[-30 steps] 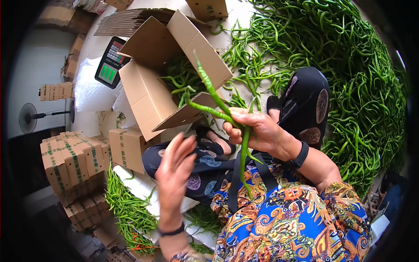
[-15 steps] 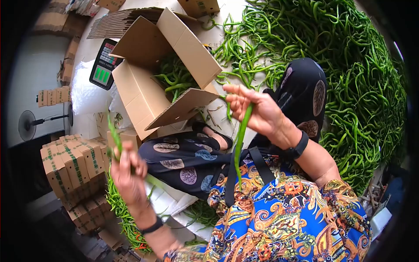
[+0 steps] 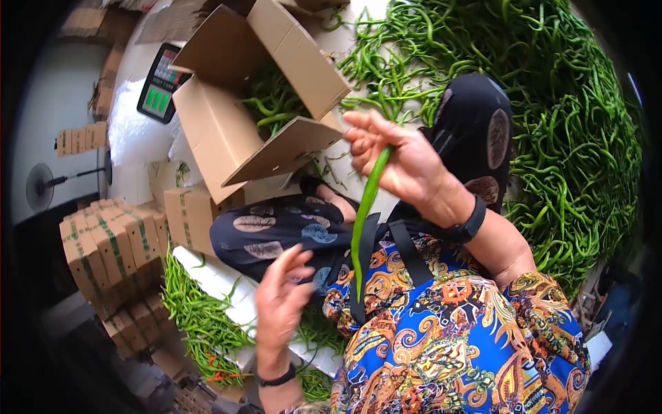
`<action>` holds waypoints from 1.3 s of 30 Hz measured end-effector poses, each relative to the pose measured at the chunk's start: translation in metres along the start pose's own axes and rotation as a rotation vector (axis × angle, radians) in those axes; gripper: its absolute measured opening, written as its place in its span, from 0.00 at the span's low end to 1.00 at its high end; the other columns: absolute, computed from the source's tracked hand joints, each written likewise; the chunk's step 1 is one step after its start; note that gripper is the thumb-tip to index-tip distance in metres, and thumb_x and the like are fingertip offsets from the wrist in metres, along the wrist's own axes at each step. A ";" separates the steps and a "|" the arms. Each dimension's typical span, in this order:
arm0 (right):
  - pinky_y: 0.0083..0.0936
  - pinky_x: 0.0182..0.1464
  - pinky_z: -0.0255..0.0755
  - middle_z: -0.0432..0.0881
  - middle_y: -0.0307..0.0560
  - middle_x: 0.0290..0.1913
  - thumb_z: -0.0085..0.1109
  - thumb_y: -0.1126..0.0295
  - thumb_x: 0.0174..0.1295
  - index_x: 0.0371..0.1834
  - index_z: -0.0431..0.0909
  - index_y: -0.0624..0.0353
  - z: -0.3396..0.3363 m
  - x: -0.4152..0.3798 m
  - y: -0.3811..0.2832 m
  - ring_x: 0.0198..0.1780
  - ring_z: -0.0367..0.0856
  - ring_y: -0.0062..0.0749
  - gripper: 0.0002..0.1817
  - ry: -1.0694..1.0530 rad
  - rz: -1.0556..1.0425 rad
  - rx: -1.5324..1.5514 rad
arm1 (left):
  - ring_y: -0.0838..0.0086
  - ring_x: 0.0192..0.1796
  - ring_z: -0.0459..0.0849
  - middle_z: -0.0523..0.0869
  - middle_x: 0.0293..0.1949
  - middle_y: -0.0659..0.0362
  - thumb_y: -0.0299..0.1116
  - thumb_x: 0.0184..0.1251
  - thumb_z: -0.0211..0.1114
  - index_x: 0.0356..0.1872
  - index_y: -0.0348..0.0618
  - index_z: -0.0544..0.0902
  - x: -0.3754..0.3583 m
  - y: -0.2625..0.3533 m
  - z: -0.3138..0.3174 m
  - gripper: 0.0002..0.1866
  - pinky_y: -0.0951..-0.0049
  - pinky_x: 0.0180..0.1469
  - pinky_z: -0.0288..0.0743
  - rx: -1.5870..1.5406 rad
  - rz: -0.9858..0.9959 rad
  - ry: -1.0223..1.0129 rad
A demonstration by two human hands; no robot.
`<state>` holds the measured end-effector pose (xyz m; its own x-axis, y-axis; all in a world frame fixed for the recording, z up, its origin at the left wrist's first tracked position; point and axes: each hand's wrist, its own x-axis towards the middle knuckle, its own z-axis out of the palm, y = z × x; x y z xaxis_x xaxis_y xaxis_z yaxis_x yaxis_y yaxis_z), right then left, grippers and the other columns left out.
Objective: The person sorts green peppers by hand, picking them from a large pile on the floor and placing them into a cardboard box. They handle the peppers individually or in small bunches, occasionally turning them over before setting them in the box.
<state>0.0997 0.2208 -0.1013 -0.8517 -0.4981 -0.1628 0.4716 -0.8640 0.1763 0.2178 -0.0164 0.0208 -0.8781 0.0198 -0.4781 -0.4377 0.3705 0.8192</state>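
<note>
My right hand (image 3: 407, 162) is closed on a long green chili pepper (image 3: 369, 210) near its upper end. The pepper hangs down in front of the patterned shirt. My left hand (image 3: 281, 297), slightly blurred, is open with its fingers stretched out, and nothing shows in it. It is above a white foam box (image 3: 221, 279), with a pile of green chilies (image 3: 196, 321) to its left. Beyond my right hand stands an open cardboard box (image 3: 214, 131) with green chilies (image 3: 276, 103) inside.
A large heap of green chilies (image 3: 565, 152) covers the floor on the right. A scale display (image 3: 160, 86) stands left of the open box, near clear plastic wrap (image 3: 141, 131). Stacked cartons (image 3: 114, 241) and a fan (image 3: 45, 185) are at the left.
My left hand has moved right and toward my body, and its fingers have opened; the green chili it held is gone from it. My right hand still grips its chili.
</note>
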 end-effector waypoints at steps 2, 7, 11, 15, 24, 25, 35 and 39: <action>0.29 0.50 0.76 0.81 0.53 0.47 0.45 0.60 0.75 0.58 0.71 0.65 0.008 -0.007 0.008 0.45 0.80 0.32 0.20 -0.023 0.007 -0.066 | 0.77 0.40 0.83 0.86 0.43 0.56 0.26 0.65 0.63 0.57 0.34 0.76 0.032 0.018 0.039 0.20 0.82 0.37 0.74 -0.096 0.002 -0.208; 0.28 0.60 0.69 0.74 0.53 0.62 0.56 0.59 0.67 0.67 0.65 0.62 0.054 -0.049 -0.031 0.61 0.75 0.34 0.29 0.012 -0.193 -0.398 | 0.81 0.31 0.82 0.86 0.34 0.57 0.26 0.67 0.61 0.50 0.33 0.79 0.068 0.068 0.042 0.12 0.86 0.28 0.71 -0.025 0.017 -0.206; 0.21 0.48 0.77 0.80 0.50 0.53 0.52 0.57 0.70 0.67 0.64 0.70 0.070 -0.127 -0.122 0.48 0.81 0.26 0.30 -0.019 -0.594 -0.707 | 0.83 0.33 0.79 0.83 0.44 0.53 0.28 0.70 0.57 0.59 0.33 0.73 0.110 0.081 -0.026 0.18 0.88 0.28 0.72 -0.302 0.378 0.130; 0.14 0.39 0.76 0.84 0.38 0.41 0.57 0.64 0.70 0.53 0.76 0.60 0.015 -0.181 -0.189 0.37 0.81 0.15 0.14 0.557 -0.792 -0.877 | 0.76 0.49 0.79 0.75 0.60 0.52 0.32 0.72 0.55 0.64 0.36 0.70 0.159 0.083 -0.068 0.22 0.77 0.45 0.74 0.185 0.309 0.327; 0.26 0.33 0.76 0.84 0.41 0.30 0.63 0.67 0.55 0.43 0.78 0.61 -0.217 -0.229 -0.207 0.28 0.81 0.30 0.14 1.271 -0.463 -1.611 | 0.75 0.37 0.81 0.84 0.36 0.56 0.27 0.72 0.54 0.50 0.34 0.80 0.102 0.087 0.049 0.12 0.77 0.40 0.74 0.339 0.340 0.040; 0.30 0.33 0.77 0.84 0.43 0.28 0.63 0.69 0.53 0.42 0.78 0.62 -0.220 -0.219 -0.195 0.26 0.82 0.35 0.14 1.295 -0.474 -1.818 | 0.75 0.36 0.82 0.84 0.35 0.55 0.25 0.71 0.54 0.50 0.34 0.80 0.101 0.081 0.060 0.12 0.78 0.39 0.75 0.373 0.311 -0.026; 0.43 0.54 0.65 0.71 0.59 0.57 0.65 0.75 0.41 0.58 0.70 0.67 -0.259 -0.118 -0.128 0.56 0.69 0.51 0.34 1.364 -0.288 -2.617 | 0.78 0.35 0.81 0.85 0.34 0.59 0.27 0.67 0.60 0.39 0.32 0.81 0.130 -0.009 0.113 0.07 0.78 0.38 0.74 0.217 -0.008 -0.210; 0.41 0.56 0.63 0.69 0.57 0.60 0.66 0.76 0.40 0.62 0.67 0.68 -0.252 -0.125 -0.136 0.58 0.68 0.51 0.39 1.282 -0.223 -2.453 | 0.73 0.37 0.81 0.85 0.37 0.57 0.30 0.65 0.62 0.43 0.30 0.80 0.131 -0.018 0.120 0.12 0.73 0.42 0.75 0.164 -0.062 -0.163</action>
<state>0.2000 0.3819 -0.3496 -0.8693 0.4176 -0.2645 0.4896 0.8011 -0.3442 0.1340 0.0911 -0.0947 -0.8017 0.1366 -0.5819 -0.4413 0.5211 0.7305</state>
